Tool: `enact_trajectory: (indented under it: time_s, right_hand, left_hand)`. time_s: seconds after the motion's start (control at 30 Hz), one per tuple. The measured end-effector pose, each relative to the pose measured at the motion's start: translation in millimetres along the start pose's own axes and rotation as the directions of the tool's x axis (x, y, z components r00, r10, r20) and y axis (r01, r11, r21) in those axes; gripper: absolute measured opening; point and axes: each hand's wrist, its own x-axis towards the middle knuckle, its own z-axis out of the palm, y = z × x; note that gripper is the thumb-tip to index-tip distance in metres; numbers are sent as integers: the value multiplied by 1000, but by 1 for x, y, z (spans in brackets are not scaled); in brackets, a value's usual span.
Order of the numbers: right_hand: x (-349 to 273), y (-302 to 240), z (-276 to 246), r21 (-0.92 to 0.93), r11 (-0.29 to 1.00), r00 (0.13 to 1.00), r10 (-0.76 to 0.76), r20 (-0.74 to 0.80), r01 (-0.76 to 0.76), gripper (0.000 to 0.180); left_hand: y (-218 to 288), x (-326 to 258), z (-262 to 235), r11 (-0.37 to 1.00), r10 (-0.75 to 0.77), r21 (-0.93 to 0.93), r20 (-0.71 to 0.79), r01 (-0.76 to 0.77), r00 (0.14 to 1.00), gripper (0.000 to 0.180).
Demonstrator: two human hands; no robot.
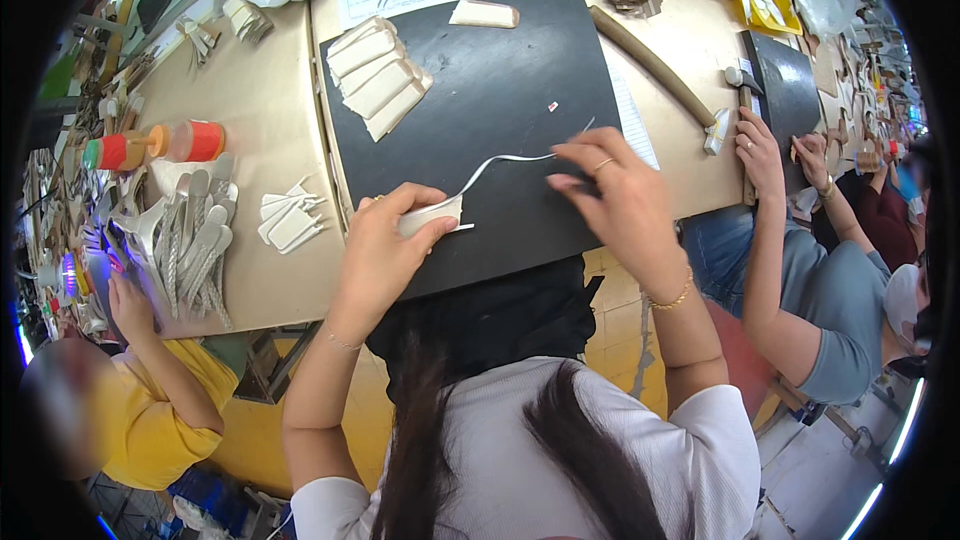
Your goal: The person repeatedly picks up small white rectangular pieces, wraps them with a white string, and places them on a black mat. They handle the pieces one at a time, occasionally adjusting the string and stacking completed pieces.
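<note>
From my remote feed, head cam looks down on a black mat (500,90) laid on a tan worktable (260,110). My left hand (385,240) is curled shut w/ thumb & fingers pinching a cream pad piece (432,216) at the mat's near edge. A thin white strap (500,160) runs from that piece up & to the right across the mat. My right hand (610,190) sits at the strap's far end, fingers bent down over it, partly closed; can't tell if it really grips the strap or just presses it flat. Ring on that hand, gold bracelet at the wrist.

Farther up the mat: a stack of cream pads (378,78) on the left, one single pad (484,13) near the top edge. Left of the mat lie small white cut pieces (290,218), a fan of grey straps (195,240) & red-capped glue bottles (160,145). On the right a co-worker's hand (760,145) rests by a hammer (740,80).
</note>
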Motion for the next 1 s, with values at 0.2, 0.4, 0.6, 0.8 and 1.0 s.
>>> enact_trajectory:
  time_s: [0.2, 0.4, 0.6, 0.8, 1.0]
  right_hand:
    - [26, -21, 52, 219, 924, 928, -347, 138, 313, 26]
    - [37, -14, 57, 221, 895, 868, -435, 242, 387, 18]
    - [36, -7, 59, 161, 858, 830, -513, 220, 488, 19]
    - [32, -3, 57, 42, 762, 750, -644, 154, 646, 17]
    - [28, -6, 54, -15, 741, 732, -659, 176, 671, 16]
  left_hand:
    - [-11, -8, 12, 883, 297, 407, -102, -233, 950, 36]
    - [-26, -48, 29, 815, 462, 477, -191, -329, 866, 39]
    - [-38, -54, 40, 758, 493, 550, -132, -350, 860, 32]
    - [-34, -55, 40, 728, 471, 612, -120, -309, 874, 32]
    - [-31, -55, 41, 715, 459, 635, -111, -293, 881, 31]
